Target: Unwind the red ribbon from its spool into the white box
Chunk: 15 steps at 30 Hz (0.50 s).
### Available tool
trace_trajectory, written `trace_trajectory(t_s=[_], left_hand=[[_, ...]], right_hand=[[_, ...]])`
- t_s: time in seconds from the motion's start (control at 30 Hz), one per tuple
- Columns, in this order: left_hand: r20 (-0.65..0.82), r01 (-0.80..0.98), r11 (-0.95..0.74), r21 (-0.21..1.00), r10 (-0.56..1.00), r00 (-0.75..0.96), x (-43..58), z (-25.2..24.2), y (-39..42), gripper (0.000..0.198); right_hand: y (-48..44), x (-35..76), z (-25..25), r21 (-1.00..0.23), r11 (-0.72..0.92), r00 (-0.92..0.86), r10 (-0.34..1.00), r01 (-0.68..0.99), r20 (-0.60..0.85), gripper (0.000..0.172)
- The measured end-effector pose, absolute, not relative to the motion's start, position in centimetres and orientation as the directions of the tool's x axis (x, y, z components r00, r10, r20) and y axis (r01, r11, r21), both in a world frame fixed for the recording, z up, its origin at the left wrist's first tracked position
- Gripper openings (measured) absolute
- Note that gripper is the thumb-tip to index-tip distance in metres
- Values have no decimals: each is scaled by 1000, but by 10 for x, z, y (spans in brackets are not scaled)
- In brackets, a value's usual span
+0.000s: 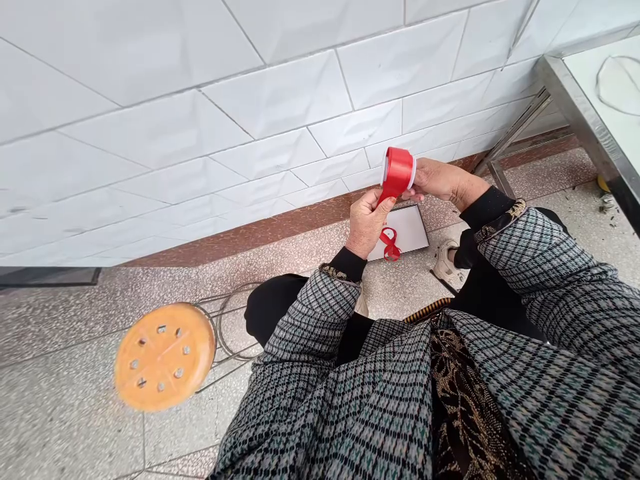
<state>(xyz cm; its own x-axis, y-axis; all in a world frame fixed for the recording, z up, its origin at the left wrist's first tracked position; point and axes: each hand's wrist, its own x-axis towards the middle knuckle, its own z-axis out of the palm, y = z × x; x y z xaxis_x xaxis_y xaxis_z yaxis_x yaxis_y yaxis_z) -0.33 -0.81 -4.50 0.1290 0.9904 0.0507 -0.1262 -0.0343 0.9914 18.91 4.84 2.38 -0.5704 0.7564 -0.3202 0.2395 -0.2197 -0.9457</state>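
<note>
A spool of red ribbon with white rims is held up in front of me, between both hands. My left hand is closed, its thumb and fingers pinching the loose band of ribbon just below the spool. Against the spool's right side, my right hand grips the white rim; part of its fingers is hidden behind the spool. Below the hands, a shallow white box or lid lies on the floor, and a looped piece of red ribbon shows over it.
An orange round stool with holes in its seat and metal legs is at the lower left. A metal-framed table stands at the right. White wall tiles rise ahead, above a speckled floor. My shoe is beside the box.
</note>
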Motion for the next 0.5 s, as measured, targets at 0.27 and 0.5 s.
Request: trace_trajectory(t_s=[0.27, 0.5], left_hand=[[52, -334, 58, 941, 949, 311, -8, -43, -8, 96], [-110, -430, 244, 869, 944, 312, -4, -29, -16, 82]], right_hand=[[41, 188, 7, -907, -385, -857, 397, 169, -328, 55], [40, 186, 27, -851, 75, -511, 825, 520, -240, 23]])
